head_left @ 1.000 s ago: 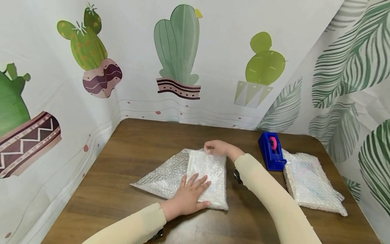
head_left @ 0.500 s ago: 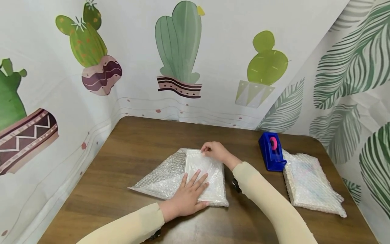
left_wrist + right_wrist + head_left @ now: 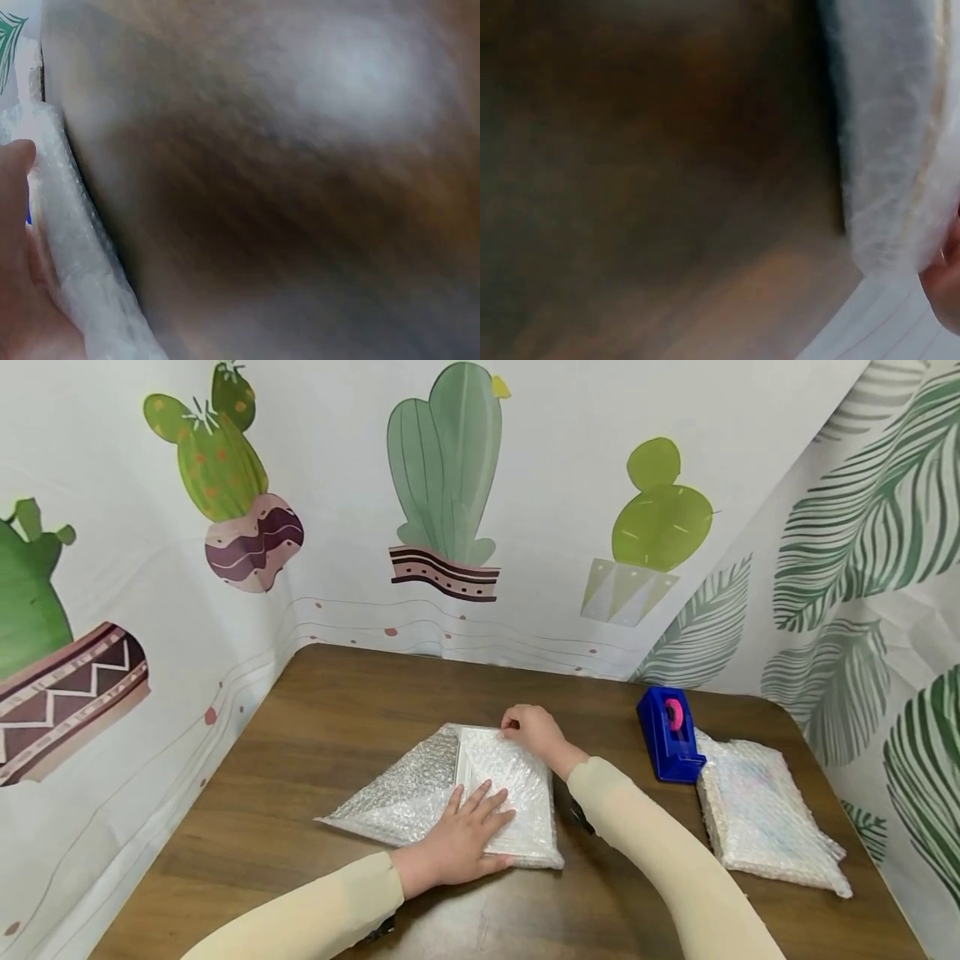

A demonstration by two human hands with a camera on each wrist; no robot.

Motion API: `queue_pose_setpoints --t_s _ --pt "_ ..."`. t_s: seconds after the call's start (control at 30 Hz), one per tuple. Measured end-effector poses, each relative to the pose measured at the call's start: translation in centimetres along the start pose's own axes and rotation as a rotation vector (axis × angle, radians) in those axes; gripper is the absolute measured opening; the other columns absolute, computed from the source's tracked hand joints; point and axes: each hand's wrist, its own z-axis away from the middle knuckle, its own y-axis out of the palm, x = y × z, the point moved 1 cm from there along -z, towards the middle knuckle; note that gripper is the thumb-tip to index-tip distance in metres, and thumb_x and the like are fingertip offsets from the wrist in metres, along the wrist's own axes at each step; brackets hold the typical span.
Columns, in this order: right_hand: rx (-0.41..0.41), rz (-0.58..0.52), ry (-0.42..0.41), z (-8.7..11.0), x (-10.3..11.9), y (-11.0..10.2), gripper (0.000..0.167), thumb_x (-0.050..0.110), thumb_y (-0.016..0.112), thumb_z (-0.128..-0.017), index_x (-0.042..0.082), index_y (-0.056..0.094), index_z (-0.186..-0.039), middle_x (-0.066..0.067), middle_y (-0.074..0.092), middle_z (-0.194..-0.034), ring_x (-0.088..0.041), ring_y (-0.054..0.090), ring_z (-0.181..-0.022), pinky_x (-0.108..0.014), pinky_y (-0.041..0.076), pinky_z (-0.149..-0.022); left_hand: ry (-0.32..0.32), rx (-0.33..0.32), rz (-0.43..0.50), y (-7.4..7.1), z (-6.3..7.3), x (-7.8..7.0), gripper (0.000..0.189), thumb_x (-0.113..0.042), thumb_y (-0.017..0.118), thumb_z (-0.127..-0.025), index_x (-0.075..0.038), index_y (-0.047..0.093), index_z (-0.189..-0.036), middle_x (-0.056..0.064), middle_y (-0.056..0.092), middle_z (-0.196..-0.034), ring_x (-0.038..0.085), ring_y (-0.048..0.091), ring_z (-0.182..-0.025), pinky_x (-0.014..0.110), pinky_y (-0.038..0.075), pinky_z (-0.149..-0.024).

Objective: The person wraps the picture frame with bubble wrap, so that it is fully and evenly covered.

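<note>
A flat rectangular item (image 3: 480, 760), wrapped in clear bubble wrap (image 3: 408, 785), lies mid-table in the head view. A loose flap of the wrap tapers out to the left. My left hand (image 3: 457, 847) rests on the item's lower part with its fingers spread. At the far edge, my right hand (image 3: 536, 732) has its fingers curled and pinches the bubble wrap. The left wrist view catches the thumb (image 3: 19, 161) along the wrapped near edge (image 3: 90, 255). In the right wrist view, fingertips (image 3: 945, 285) meet a wrapped corner (image 3: 889, 247); most of that hand is out of frame.
A blue tape dispenser (image 3: 670, 733) with a pink core stands at the back right. Beside it lies another bubble-wrapped package (image 3: 768, 814). The brown wooden table (image 3: 300, 735) ends at a cloth backdrop (image 3: 337, 527) printed with cacti and leaves.
My right hand has shifted slightly along the item's far edge, left and then back right. The left hand stays pressed in nearly the same place.
</note>
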Motion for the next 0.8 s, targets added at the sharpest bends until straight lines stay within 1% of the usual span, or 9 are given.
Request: queue_pose_setpoints --t_s 0.1,0.2,0.27,0.33,0.43,0.5,0.57,0.7,0.8 --pt "-0.026 0.074 -0.03 1.3 0.1 -0.3 0.012 0.015 0.071 -0.096 0.005 0.077 -0.096 -0.009 0.075 -0.095 -0.023 0.071 -0.087 -0.037 0.059 -0.082 0.022 0.014 0.012 0.0 0.0 0.3 0.063 -0.057 0.054 -0.1 -0.02 0.05 -0.151 0.006 0.037 -0.167 0.033 0.029 -0.158 0.064 0.025 -0.125" --pt "-0.012 0.147 -0.087 3.2 0.2 -0.8 0.023 0.011 0.065 -0.099 0.002 0.074 -0.118 -0.015 0.076 -0.116 -0.032 0.072 -0.11 -0.046 0.058 -0.098 0.042 0.019 0.004 0.1 0.1 0.6 0.063 -0.057 0.055 -0.1 -0.02 0.05 -0.151 0.005 0.038 -0.166 0.032 0.03 -0.157 0.063 0.026 -0.125" --pt "0.031 0.201 -0.117 4.5 0.2 -1.0 0.034 0.012 0.063 -0.101 -0.001 0.066 -0.133 -0.018 0.069 -0.133 -0.035 0.065 -0.126 -0.051 0.053 -0.106 0.052 0.023 -0.005 0.1 0.1 0.7 0.063 -0.057 0.054 -0.1 -0.021 0.05 -0.151 0.005 0.038 -0.166 0.032 0.03 -0.157 0.063 0.026 -0.125" --pt "0.089 0.248 -0.128 5.6 0.1 -1.0 0.048 0.016 0.061 -0.102 -0.002 0.054 -0.146 -0.02 0.057 -0.15 -0.039 0.053 -0.14 -0.058 0.046 -0.113 0.059 0.035 -0.005 0.0 0.1 0.9 0.063 -0.057 0.054 -0.1 -0.021 0.05 -0.151 0.005 0.037 -0.167 0.032 0.03 -0.158 0.063 0.026 -0.125" --pt "0.184 0.282 -0.1 6.5 0.1 -0.6 0.063 0.03 0.058 -0.104 -0.002 0.039 -0.155 -0.02 0.038 -0.164 -0.041 0.034 -0.154 -0.066 0.034 -0.12 0.07 0.056 0.004 -0.3 0.2 1.2 0.062 -0.057 0.054 -0.101 -0.021 0.049 -0.151 0.005 0.036 -0.167 0.031 0.029 -0.158 0.063 0.026 -0.125" --pt "0.239 0.291 -0.054 6.8 0.1 -0.3 0.072 0.041 0.054 -0.105 0.0 0.031 -0.159 -0.018 0.027 -0.169 -0.039 0.024 -0.158 -0.067 0.027 -0.123 0.074 0.068 0.014 -0.4 0.2 1.3 0.062 -0.056 0.054 -0.101 -0.02 0.049 -0.152 0.005 0.035 -0.168 0.031 0.028 -0.158 0.063 0.025 -0.126" --pt "0.269 0.293 -0.017 6.8 0.3 0.2 0.079 0.049 0.052 -0.104 0.003 0.025 -0.162 -0.017 0.02 -0.172 -0.038 0.017 -0.161 -0.066 0.021 -0.126 0.075 0.071 0.014 -0.4 0.3 1.4 0.062 -0.056 0.054 -0.101 -0.02 0.049 -0.152 0.005 0.035 -0.168 0.031 0.028 -0.158 0.064 0.025 -0.126" --pt "0.274 0.341 0.03 6.9 0.7 1.1 0.085 0.057 0.05 -0.102 0.009 0.019 -0.165 -0.015 0.011 -0.174 -0.036 0.009 -0.162 -0.062 0.016 -0.129 0.069 0.058 0.005 -0.3 0.4 1.3 0.063 -0.057 0.053 -0.101 -0.02 0.049 -0.152 0.005 0.035 -0.168 0.031 0.028 -0.158 0.064 0.025 -0.125" --pt "0.248 0.346 0.047 7.4 1.2 1.6 0.081 0.053 0.049 -0.104 0.007 0.02 -0.164 -0.017 0.009 -0.174 -0.038 0.007 -0.162 -0.061 0.015 -0.13 0.057 0.043 -0.006 -0.1 0.4 1.0 0.063 -0.057 0.054 -0.1 -0.021 0.05 -0.151 0.005 0.035 -0.168 0.031 0.029 -0.158 0.064 0.026 -0.125"
